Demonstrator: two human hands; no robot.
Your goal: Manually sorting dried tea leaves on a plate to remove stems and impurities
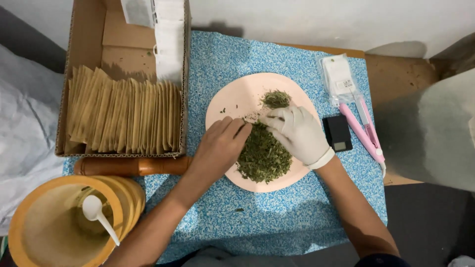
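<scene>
Fingers (236, 129) of both hands press dried herbs (263, 154).

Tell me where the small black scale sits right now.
In the head view, the small black scale lies on the blue patterned cloth, right of the pink plate, between the gloved right hand and the pink sealer.

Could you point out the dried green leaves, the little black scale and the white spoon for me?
dried green leaves (263, 157), head view, middle of the pile.
black scale (337, 131), head view, its top.
white spoon (92, 206), head view, its bowl.
</scene>
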